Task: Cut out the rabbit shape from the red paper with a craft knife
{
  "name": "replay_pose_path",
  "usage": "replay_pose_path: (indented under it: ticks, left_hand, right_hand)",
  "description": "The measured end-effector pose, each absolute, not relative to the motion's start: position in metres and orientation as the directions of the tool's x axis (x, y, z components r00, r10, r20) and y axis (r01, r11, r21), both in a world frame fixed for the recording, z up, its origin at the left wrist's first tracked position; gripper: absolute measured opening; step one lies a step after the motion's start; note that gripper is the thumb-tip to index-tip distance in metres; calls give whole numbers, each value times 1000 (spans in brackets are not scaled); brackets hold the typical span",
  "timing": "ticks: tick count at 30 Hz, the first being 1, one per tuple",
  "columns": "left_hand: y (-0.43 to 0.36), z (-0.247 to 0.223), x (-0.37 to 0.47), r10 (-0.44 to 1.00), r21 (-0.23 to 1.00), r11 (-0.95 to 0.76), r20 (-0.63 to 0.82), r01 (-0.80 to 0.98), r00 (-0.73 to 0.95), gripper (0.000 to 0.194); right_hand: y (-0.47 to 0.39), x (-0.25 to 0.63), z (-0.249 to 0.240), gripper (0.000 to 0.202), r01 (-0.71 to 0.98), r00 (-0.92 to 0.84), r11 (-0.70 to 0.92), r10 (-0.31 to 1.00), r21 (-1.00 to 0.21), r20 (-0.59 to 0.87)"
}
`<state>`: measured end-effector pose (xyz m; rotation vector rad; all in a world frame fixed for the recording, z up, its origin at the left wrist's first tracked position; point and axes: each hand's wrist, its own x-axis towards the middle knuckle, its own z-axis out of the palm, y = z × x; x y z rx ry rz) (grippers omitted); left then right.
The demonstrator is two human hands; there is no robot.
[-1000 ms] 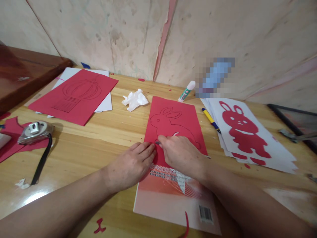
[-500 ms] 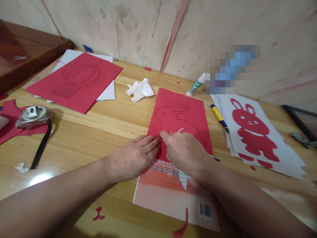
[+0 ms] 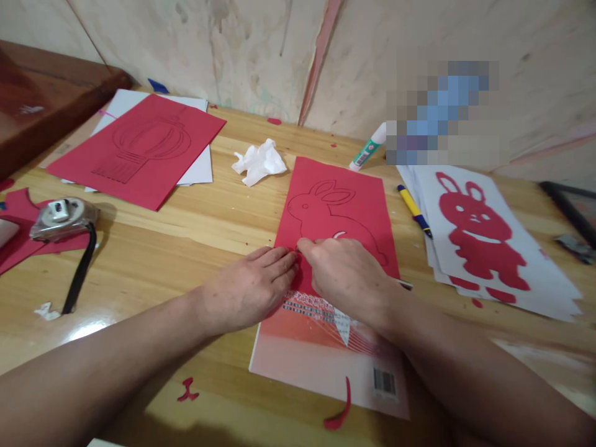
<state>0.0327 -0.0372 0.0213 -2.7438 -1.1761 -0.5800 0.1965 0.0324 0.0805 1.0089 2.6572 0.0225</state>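
A red sheet of paper (image 3: 349, 205) with a rabbit drawn in dark outline lies on a book with a reddish cover (image 3: 321, 366). A small curved slit shows pale inside the rabbit's body. My left hand (image 3: 254, 288) lies with its fingers flat on the sheet's lower left edge. Close beside it, my right hand (image 3: 347, 273) is closed, its fingertips pressed to the paper below the rabbit's chest. What those fingers hold is hidden. A thin stick-like end (image 3: 404, 284) pokes out past the sheet's right edge; I cannot tell whether it belongs to the held thing.
Left stand a tape measure (image 3: 65, 217) and a red sheet with a lantern drawing (image 3: 149, 146). Crumpled tissue (image 3: 261, 162), a glue stick (image 3: 367, 149) and a yellow-blue pen (image 3: 414, 210) lie around the sheet. Right are white papers with a red rabbit cutout (image 3: 484, 233). Red scraps (image 3: 342, 410) lie in front.
The whole view has shifted slightly. Both hands keep nearly the same place on the red sheet, with no clear movement against it.
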Motion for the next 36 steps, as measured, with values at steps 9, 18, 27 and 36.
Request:
replay_pose_path:
  ticks: [9,18,27,36]
  left_hand:
    - [-37,20,32,676,55,-697,383,715,630,28]
    - [-39,20,33,689,63,-687,372,724,622,28]
    - [-39,23,33,691,68,-688,368,723,623,29]
    - [-38,24,31,687,64,-692,366,719,628,28]
  right_hand:
    - [34,198,84,25,648,-709,755,647,103,-280]
    - [36,203,80,26,620,-747,777,627,109,-222]
    - [38,207,81,24,621,-748,777,627,103,-220]
    - [41,208,82,30,602,-763,794,604,88,-230]
